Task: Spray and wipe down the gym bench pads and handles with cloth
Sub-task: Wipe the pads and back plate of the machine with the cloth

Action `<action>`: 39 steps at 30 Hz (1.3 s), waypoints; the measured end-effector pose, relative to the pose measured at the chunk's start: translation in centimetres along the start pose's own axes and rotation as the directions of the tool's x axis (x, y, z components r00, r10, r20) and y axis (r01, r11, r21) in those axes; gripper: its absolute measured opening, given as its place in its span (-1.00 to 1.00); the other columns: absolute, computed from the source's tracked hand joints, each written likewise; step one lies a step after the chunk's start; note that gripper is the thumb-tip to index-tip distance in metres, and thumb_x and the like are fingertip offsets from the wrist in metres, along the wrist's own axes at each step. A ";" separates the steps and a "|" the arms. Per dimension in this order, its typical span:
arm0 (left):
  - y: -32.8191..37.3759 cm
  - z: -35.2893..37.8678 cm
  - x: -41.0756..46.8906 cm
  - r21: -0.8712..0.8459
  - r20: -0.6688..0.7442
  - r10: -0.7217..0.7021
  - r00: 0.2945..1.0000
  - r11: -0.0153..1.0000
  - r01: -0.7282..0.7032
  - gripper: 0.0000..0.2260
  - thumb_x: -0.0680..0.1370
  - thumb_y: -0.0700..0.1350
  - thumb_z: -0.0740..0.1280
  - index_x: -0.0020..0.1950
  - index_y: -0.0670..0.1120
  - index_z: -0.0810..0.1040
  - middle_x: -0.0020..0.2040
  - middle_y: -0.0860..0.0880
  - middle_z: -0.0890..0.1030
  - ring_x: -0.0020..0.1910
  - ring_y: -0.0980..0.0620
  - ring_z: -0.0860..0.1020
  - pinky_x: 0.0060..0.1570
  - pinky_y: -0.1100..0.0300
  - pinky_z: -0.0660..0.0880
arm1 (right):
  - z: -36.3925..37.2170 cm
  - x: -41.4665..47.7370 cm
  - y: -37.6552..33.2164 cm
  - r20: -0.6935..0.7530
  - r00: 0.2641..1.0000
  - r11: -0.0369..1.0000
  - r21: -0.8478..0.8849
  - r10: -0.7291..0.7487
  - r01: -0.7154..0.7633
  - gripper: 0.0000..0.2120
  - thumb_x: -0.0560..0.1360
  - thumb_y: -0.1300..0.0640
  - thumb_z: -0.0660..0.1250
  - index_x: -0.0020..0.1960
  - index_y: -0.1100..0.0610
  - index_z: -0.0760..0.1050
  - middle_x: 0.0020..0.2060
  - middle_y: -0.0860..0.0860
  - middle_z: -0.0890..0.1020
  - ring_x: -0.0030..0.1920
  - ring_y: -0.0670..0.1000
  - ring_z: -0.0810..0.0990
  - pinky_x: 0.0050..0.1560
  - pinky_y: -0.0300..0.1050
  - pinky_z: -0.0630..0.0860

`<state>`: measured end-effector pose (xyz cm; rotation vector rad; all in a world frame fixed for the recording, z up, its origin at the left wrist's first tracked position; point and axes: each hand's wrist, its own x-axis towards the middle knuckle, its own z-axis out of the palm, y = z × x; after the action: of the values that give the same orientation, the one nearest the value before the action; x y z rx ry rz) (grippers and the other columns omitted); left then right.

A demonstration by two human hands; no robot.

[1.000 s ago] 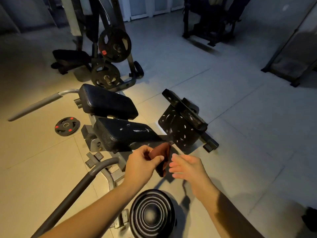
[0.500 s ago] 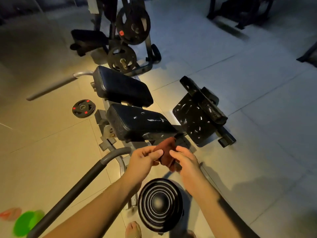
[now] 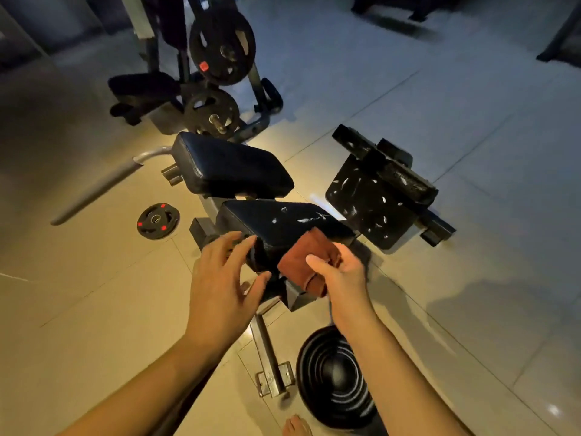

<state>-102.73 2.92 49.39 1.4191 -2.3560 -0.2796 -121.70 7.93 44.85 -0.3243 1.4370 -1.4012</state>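
Observation:
My right hand (image 3: 341, 273) grips a folded rust-brown cloth (image 3: 309, 261) against the near right corner of the nearer black bench pad (image 3: 283, 226), which is scuffed with white marks. My left hand (image 3: 221, 278) hovers open with spread fingers just left of that pad's near end, holding nothing. A second black pad (image 3: 229, 166) sits behind it. A grey handle bar (image 3: 103, 187) runs out to the left from the bench frame. No spray bottle shows.
A worn black footplate (image 3: 374, 199) stands right of the bench. A large black weight plate (image 3: 336, 376) lies on the floor by my bare foot (image 3: 297, 426). A small plate with red marks (image 3: 158, 220) lies left. A plate-loaded machine (image 3: 220, 67) stands behind.
The cloth passed from my left hand to my right, which now holds it on the near pad. My left hand let go and opened. The view moved closer over the bench.

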 end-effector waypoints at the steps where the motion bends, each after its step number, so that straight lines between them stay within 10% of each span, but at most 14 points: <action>1: -0.5 0.7 -0.3 0.001 0.052 0.002 0.999 1.000 -0.002 -0.38 0.53 0.09 0.46 0.56 0.00 0.38 0.50 -0.03 0.40 0.46 -0.07 0.37 0.39 -0.08 0.40 | 1.2 -0.4 0.4 -0.017 0.999 0.996 -0.075 -0.047 0.046 -0.70 0.51 0.22 0.49 0.17 -0.04 0.56 0.05 -0.02 0.69 0.07 -0.01 0.68 0.05 -0.08 0.65; 7: -0.8 3.4 -1.7 -0.043 0.051 0.021 0.998 0.999 -0.019 -0.20 0.54 0.08 0.46 0.67 0.00 0.11 0.65 -0.02 0.18 0.60 -0.06 0.20 0.51 -0.13 0.28 | 1.8 1.5 2.9 -0.093 0.940 0.905 -0.316 -0.329 0.285 -0.78 0.52 0.13 0.46 0.11 -0.06 0.54 -0.01 -0.10 0.65 0.05 -0.13 0.63 0.04 -0.16 0.62; 13: -0.4 4.0 -1.9 -0.020 0.009 0.001 1.000 1.000 -0.001 -0.19 0.52 0.10 0.45 0.67 0.00 0.13 0.63 -0.05 0.20 0.58 -0.08 0.21 0.49 -0.10 0.27 | -3.0 6.3 5.4 -0.298 0.910 0.903 -0.402 -0.287 0.153 -0.74 0.49 0.27 0.48 0.14 0.10 0.57 0.00 -0.01 0.66 0.03 0.03 0.64 0.16 0.14 0.63; 17: 0.1 4.4 -2.4 0.045 -0.014 -0.049 0.999 0.998 0.049 -0.17 0.51 0.12 0.46 0.67 0.04 0.10 0.62 -0.07 0.21 0.56 -0.10 0.23 0.46 -0.09 0.32 | -1.2 3.6 4.1 -0.027 0.903 0.842 -0.376 -0.428 0.388 -0.73 0.53 0.21 0.45 0.01 -0.16 0.51 -0.08 -0.18 0.62 -0.03 -0.23 0.62 -0.05 -0.32 0.61; 21: 1.5 4.9 -3.0 0.036 -0.142 -0.190 0.971 0.980 0.197 -0.34 0.52 0.13 0.42 0.56 0.04 0.30 0.39 -0.05 0.41 0.34 -0.05 0.43 0.22 -0.04 0.52 | -0.3 2.6 3.4 0.362 0.696 0.569 -0.404 -0.620 0.717 -0.79 0.57 0.20 0.42 0.16 -0.01 0.54 0.06 -0.14 0.56 0.09 -0.21 0.56 0.01 -0.40 0.54; 28: 3.3 7.5 -4.0 0.250 -0.259 -0.250 0.933 0.916 0.315 -0.35 0.58 0.37 0.21 0.50 -0.05 0.43 -0.07 0.00 0.66 -0.20 -0.01 0.59 -0.12 0.02 0.58 | -8.9 11.3 5.3 0.362 0.708 0.420 -0.611 -0.606 0.671 -0.85 0.52 0.26 0.46 0.05 0.10 0.56 -0.01 -0.14 0.48 0.00 -0.12 0.56 -0.11 -0.41 0.47; 34: 4.6 9.6 -5.9 0.323 -0.297 -0.244 0.923 0.884 0.338 -0.20 0.44 0.55 0.21 0.35 -0.08 0.54 0.18 -0.07 0.59 0.19 -0.11 0.50 0.29 -0.07 0.33 | -1.9 8.1 0.3 0.774 0.101 0.043 -0.094 -0.625 0.995 -0.84 0.52 0.24 0.45 0.09 0.24 0.60 -0.05 0.09 0.57 -0.06 0.02 0.55 -0.08 -0.24 0.51; 39: 4.0 11.2 -5.6 0.345 -0.432 -0.167 0.886 0.877 0.334 -0.26 0.43 0.59 0.18 0.18 -0.04 0.58 0.10 -0.04 0.57 0.13 -0.09 0.48 0.24 -0.06 0.31 | -8.1 14.4 3.7 0.764 0.116 -0.094 -0.225 -0.635 0.970 -0.88 0.52 0.19 0.40 0.03 0.20 0.56 -0.08 0.03 0.54 -0.09 0.02 0.51 -0.17 -0.04 0.57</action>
<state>-108.28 9.49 39.41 1.7867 -1.9609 0.4316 -132.37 2.27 32.93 -2.4314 1.2608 -1.3508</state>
